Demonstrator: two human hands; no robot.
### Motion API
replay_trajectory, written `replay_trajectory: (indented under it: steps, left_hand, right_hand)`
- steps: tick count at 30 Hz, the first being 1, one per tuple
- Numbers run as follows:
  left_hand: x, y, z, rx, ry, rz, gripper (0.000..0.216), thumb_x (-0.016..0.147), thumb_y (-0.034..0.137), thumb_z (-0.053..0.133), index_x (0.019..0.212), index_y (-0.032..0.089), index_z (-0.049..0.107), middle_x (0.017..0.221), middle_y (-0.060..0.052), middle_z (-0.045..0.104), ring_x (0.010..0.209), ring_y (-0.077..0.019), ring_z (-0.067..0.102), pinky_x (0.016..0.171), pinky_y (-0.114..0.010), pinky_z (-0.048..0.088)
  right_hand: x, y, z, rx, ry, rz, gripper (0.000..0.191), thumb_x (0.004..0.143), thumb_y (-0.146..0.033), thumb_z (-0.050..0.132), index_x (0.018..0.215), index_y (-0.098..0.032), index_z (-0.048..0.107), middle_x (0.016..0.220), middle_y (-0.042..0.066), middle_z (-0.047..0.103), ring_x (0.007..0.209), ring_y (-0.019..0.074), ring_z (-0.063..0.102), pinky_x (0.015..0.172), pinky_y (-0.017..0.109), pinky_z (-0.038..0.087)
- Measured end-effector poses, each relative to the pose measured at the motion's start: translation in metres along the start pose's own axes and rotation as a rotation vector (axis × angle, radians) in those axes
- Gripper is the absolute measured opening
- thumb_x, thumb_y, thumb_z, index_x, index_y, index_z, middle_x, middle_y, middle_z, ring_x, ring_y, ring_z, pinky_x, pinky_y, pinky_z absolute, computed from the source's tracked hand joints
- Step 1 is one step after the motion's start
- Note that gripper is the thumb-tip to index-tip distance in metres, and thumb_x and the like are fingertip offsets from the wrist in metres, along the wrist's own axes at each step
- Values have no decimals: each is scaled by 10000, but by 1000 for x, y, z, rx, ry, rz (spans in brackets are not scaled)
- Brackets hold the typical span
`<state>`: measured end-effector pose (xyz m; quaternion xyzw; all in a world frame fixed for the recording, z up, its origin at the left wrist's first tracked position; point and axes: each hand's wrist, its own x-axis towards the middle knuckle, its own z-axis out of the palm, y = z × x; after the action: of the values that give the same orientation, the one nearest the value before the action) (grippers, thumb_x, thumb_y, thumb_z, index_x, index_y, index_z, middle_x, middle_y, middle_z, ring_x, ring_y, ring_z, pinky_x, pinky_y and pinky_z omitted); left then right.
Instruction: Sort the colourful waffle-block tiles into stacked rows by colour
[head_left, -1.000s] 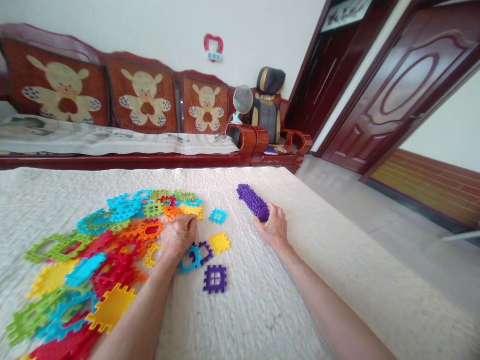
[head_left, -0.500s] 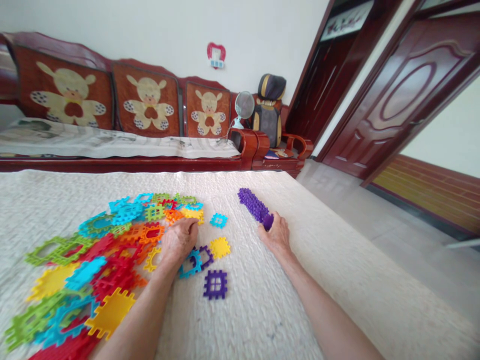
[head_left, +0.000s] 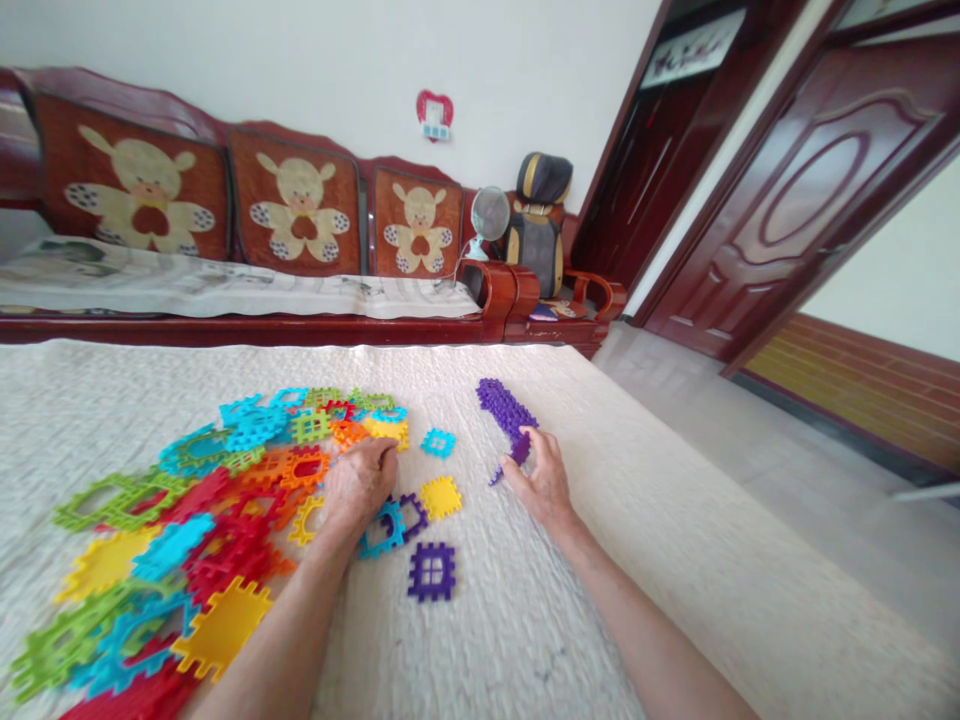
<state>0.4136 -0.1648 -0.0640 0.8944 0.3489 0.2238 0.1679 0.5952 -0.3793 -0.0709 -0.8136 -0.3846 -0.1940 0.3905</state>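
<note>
My right hand [head_left: 547, 480] reaches the near end of a row of purple interlocking tiles [head_left: 504, 402]. Its thumb and fingers close around a purple tile [head_left: 517, 452] at that end, partly covered by the hand. My left hand [head_left: 363, 478] is curled closed at the right side of a heap of coloured tiles, beside a yellow tile [head_left: 391, 430]; what its fingers hold, if anything, is hidden. Between the hands lie a small blue window tile [head_left: 438, 443] and a solid yellow tile [head_left: 441, 497]. Nearer to me are a purple window tile [head_left: 432, 572] and a blue frame tile [head_left: 384, 530].
Red, green, orange, blue and yellow tiles [head_left: 232, 530] overlap across the left of the cream-covered surface [head_left: 510, 620]. Beyond its far edge stands a wooden sofa [head_left: 300, 325] with bear-patterned cushions. A small fan [head_left: 490, 213] and a door [head_left: 795, 200] are farther off.
The purple tile in my right hand has turned and shifted slightly left, its corner now showing past my thumb. The right fingers have opened out a little. My left hand is nearly still.
</note>
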Motion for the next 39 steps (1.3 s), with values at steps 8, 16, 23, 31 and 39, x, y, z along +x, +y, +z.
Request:
replay_trajectory:
  steps: [8, 16, 23, 31, 39]
  left_hand:
    - [1, 1, -2, 4, -5, 2, 336, 870, 324, 407, 1008, 265, 708, 1012, -34, 718, 905, -193, 657, 691, -244, 460]
    - [0, 3, -2, 6, -4, -2, 334, 870, 328, 408, 1000, 269, 711, 1004, -32, 721, 898, -198, 661, 683, -250, 464]
    - [0, 1, -1, 4, -9, 6, 332, 870, 328, 410, 1001, 266, 709, 1019, -26, 720, 908, -193, 660, 686, -245, 462]
    - [-1, 3, -3, 5, 14, -6, 328, 869, 323, 422, 998, 263, 717, 1005, -27, 726, 916, -197, 663, 721, -253, 477]
    - [2, 6, -6, -113, 57, -119, 305, 853, 307, 466, 992, 255, 732, 989, -16, 739, 919, -176, 669, 770, -240, 486]
  right_hand:
    - [21, 39, 1, -140, -17, 187, 537, 748, -462, 602, 1176, -144, 545, 1024, 101, 529, 987, 248, 525, 916, 403, 438]
    - [26, 33, 5, -191, -61, 228, 690, 734, -457, 608, 1309, -119, 429, 1149, 141, 499, 1082, 273, 508, 961, 413, 419]
    - [20, 37, 1, -107, -72, 216, 589, 711, -340, 587, 1259, -160, 467, 1112, 110, 510, 1047, 241, 538, 945, 391, 444]
    - [21, 40, 2, -108, -57, 161, 563, 710, -310, 588, 1236, -130, 493, 1118, 132, 517, 1064, 255, 526, 954, 405, 441]
    - [12, -20, -2, 45, -129, -116, 351, 809, -241, 482, 1142, -174, 570, 1101, 117, 586, 1066, 251, 551, 947, 410, 439]
